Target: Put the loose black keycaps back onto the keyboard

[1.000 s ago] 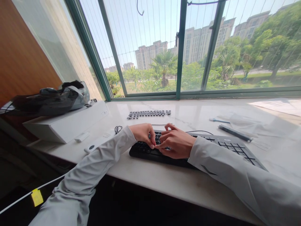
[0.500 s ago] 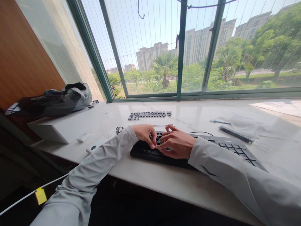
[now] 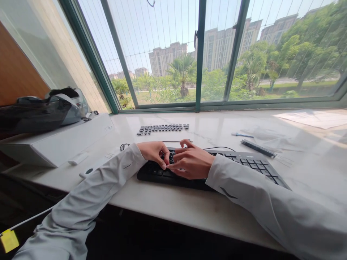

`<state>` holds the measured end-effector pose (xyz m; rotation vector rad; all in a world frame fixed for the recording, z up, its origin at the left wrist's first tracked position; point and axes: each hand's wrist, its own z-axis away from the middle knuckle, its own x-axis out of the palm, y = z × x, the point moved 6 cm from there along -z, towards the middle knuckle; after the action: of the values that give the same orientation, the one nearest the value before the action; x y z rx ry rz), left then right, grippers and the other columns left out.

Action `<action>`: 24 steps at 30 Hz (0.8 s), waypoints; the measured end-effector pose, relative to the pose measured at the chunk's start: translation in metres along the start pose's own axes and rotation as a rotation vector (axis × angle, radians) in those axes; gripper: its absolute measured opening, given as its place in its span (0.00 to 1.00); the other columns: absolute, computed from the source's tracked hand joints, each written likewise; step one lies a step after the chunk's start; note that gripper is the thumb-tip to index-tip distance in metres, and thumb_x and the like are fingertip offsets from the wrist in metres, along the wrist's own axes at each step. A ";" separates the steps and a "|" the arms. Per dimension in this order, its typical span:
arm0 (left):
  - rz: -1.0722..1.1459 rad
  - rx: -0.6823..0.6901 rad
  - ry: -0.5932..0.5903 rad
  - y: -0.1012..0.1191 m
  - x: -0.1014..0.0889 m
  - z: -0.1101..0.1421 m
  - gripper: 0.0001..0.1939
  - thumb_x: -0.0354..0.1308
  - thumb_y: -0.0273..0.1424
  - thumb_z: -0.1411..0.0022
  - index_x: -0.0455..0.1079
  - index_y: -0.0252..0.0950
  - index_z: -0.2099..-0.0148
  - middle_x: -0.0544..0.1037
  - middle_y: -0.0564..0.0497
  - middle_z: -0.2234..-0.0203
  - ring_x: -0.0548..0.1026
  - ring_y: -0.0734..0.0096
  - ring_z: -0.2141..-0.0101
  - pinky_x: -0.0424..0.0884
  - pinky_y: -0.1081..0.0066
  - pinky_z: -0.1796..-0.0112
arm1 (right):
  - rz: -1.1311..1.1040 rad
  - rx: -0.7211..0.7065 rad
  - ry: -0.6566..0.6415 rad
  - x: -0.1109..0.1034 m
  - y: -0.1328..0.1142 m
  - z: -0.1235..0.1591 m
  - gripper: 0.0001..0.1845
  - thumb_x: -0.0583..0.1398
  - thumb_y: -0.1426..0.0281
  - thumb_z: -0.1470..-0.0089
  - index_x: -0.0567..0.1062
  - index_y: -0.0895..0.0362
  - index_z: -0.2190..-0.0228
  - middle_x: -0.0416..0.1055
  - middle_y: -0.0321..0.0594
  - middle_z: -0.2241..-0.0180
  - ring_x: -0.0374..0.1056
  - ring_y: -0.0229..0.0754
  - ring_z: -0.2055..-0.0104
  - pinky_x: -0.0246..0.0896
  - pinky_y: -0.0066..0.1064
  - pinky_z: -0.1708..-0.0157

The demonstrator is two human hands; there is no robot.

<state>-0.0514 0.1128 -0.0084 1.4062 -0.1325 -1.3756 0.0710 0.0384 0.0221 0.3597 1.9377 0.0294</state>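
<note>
A black keyboard (image 3: 255, 163) lies on the white marble-patterned counter, partly stripped of keycaps, with bare switch sockets showing between my hands. My left hand (image 3: 155, 153) is over its left part, thumb and forefinger closed together just above the lower keys. Beside it, my right hand (image 3: 191, 160) reaches in from the right with its fingertips meeting the left thumb. Whatever the fingertips grip is too small or hidden to name. Behind the keyboard, loose dark keycaps (image 3: 164, 128) lie in several rows on the counter.
To the right lie a blue-tipped thin tool (image 3: 242, 135), a dark bundle of slim rods (image 3: 258, 148) and clear plastic film. At left, a white box (image 3: 58, 139) carries a dark bag (image 3: 46, 110). A white power strip (image 3: 93, 168) sits near my left sleeve. A window rises behind.
The view has swung a little to the right, so everything sits further left. Both hands keep to the same spot on the keyboard, fingers still closed together.
</note>
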 end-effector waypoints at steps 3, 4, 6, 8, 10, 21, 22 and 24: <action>0.059 -0.008 0.002 -0.005 0.000 -0.001 0.15 0.72 0.36 0.59 0.77 0.32 0.70 0.81 0.48 0.74 0.76 0.72 0.72 0.67 0.76 0.71 | 0.005 -0.015 0.014 0.000 -0.001 0.000 0.12 0.54 0.68 0.40 0.78 0.51 0.66 0.74 0.33 0.73 0.61 0.37 0.67 0.36 0.39 0.52; 0.060 -0.013 0.011 -0.006 -0.001 0.000 0.14 0.73 0.35 0.60 0.78 0.33 0.70 0.81 0.48 0.74 0.76 0.71 0.72 0.67 0.75 0.70 | 0.009 -0.022 0.019 0.000 -0.001 0.000 0.12 0.54 0.68 0.40 0.78 0.51 0.65 0.74 0.33 0.73 0.61 0.37 0.67 0.36 0.39 0.52; 0.029 -0.025 0.042 -0.004 -0.001 0.001 0.14 0.73 0.35 0.61 0.78 0.33 0.71 0.81 0.49 0.74 0.76 0.71 0.72 0.68 0.75 0.69 | 0.013 -0.033 0.023 0.001 0.000 0.001 0.12 0.54 0.68 0.40 0.78 0.51 0.65 0.73 0.32 0.74 0.60 0.36 0.68 0.37 0.38 0.52; -0.030 -0.040 0.079 0.001 -0.002 0.004 0.14 0.73 0.36 0.61 0.79 0.34 0.71 0.81 0.48 0.75 0.76 0.70 0.72 0.67 0.75 0.69 | 0.012 -0.037 0.019 0.002 0.001 0.002 0.12 0.54 0.68 0.40 0.78 0.50 0.64 0.72 0.32 0.75 0.60 0.36 0.69 0.37 0.38 0.53; -0.097 -0.047 0.107 0.007 -0.003 0.008 0.14 0.72 0.37 0.59 0.80 0.34 0.70 0.81 0.49 0.75 0.76 0.71 0.73 0.67 0.75 0.70 | 0.009 -0.039 0.014 0.003 0.003 0.002 0.12 0.54 0.67 0.40 0.78 0.50 0.63 0.72 0.32 0.75 0.60 0.36 0.69 0.38 0.38 0.54; -0.376 0.006 0.155 0.039 -0.001 0.021 0.10 0.66 0.35 0.53 0.80 0.35 0.68 0.78 0.55 0.79 0.65 0.82 0.82 0.57 0.79 0.79 | 0.025 -0.071 -0.004 0.001 0.005 0.004 0.12 0.54 0.68 0.40 0.78 0.51 0.62 0.73 0.34 0.74 0.61 0.36 0.70 0.39 0.38 0.54; -0.389 0.008 0.164 0.041 -0.001 0.021 0.09 0.66 0.34 0.54 0.79 0.35 0.68 0.78 0.56 0.79 0.65 0.82 0.81 0.58 0.79 0.79 | 0.027 -0.074 -0.007 0.000 0.004 0.004 0.12 0.54 0.68 0.40 0.78 0.51 0.62 0.73 0.34 0.74 0.61 0.36 0.70 0.39 0.38 0.54; -0.416 0.006 0.172 0.042 0.000 0.021 0.09 0.66 0.34 0.54 0.79 0.35 0.69 0.78 0.56 0.79 0.67 0.82 0.81 0.59 0.80 0.78 | 0.025 -0.075 -0.015 0.000 0.004 0.004 0.12 0.54 0.67 0.40 0.78 0.51 0.61 0.73 0.34 0.74 0.62 0.36 0.70 0.39 0.37 0.54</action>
<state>-0.0431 0.0839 0.0285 1.6094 0.2843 -1.5784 0.0753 0.0421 0.0214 0.3335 1.9118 0.1154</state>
